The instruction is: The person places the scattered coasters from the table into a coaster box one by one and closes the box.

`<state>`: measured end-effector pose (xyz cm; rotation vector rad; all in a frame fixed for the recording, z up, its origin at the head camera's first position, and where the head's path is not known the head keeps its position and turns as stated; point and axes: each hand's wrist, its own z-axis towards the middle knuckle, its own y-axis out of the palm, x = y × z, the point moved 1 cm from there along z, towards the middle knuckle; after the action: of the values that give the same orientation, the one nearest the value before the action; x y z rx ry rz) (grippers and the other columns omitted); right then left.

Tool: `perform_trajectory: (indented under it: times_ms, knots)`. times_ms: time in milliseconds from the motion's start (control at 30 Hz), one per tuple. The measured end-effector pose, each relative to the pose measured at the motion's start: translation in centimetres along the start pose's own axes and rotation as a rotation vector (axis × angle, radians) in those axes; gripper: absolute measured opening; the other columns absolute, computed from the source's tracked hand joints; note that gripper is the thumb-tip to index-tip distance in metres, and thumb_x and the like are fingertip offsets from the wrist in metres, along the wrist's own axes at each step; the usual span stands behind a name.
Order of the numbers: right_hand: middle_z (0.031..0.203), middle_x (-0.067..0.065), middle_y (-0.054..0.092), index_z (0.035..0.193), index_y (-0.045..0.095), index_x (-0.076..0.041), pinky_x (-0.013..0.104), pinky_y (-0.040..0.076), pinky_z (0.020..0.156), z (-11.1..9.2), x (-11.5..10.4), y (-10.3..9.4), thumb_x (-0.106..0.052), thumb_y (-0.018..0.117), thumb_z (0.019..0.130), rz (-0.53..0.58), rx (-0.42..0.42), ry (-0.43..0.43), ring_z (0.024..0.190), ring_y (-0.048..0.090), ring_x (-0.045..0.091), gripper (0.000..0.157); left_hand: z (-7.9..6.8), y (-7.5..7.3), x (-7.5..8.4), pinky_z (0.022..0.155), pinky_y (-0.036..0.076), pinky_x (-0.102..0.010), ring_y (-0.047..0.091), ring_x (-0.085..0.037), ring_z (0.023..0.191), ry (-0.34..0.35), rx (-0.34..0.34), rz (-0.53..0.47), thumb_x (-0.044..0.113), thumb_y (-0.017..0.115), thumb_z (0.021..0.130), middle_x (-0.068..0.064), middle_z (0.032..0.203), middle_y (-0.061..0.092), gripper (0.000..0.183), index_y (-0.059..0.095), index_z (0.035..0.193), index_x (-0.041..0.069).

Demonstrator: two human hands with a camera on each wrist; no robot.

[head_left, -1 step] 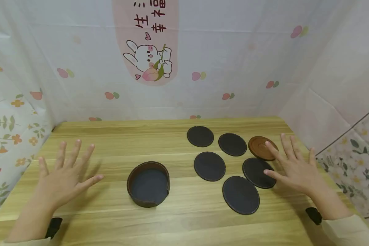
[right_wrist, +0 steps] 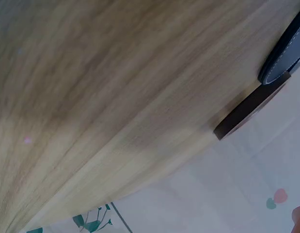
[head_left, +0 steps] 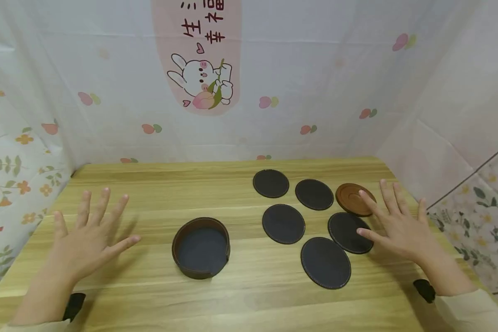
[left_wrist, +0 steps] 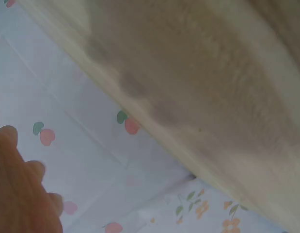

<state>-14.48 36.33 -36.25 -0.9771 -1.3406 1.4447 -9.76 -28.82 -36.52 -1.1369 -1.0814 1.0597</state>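
Note:
With its fingers spread, my left hand hovers over the left part of the table, holding nothing. To its right stands a round coaster holder, dark brown with a stitched rim, a cut-out at the front right and a black bottom. My right hand is spread as well, at the right side. Its index fingertip overlaps a brown round coaster with ring grooves, and its thumb tip overlaps a black stitched coaster in the head view. The left wrist view shows some fingers at its edge.
Left of the right hand lie several more flat black coasters, including a front one, a middle one and a back one. The wooden table ends at a patterned cloth behind; cloth also hangs at both sides.

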Motion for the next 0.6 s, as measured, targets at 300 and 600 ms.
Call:
perform_trajectory:
  times_ms: [300,600]
  knots:
    - [0.162,0.002,-0.031,0.16,0.0,-0.039,0.067,-0.035,0.099,-0.5,-0.3,0.1,-0.065,0.058,0.09,0.001,-0.017,0.005,0.148,-0.035,0.025,0.094,0.0,0.0,0.7,0.101,-0.019,-0.081,-0.03,-0.032,0.149,0.015,0.011,0.0,0.07,0.051,0.091,0.001,0.165,-0.022,0.095,-0.004,0.16,0.035]
    - [0.163,0.002,-0.03,0.16,0.001,-0.038,0.068,-0.034,0.099,-0.2,-1.8,0.1,-0.065,0.059,0.09,0.018,-0.002,-0.014,0.148,-0.034,0.028,0.095,-1.2,-0.3,0.5,0.102,-0.018,-0.081,-0.03,-0.032,0.149,0.012,0.008,0.027,0.07,0.053,0.09,0.0,0.165,-0.022,0.098,-0.005,0.16,0.035]
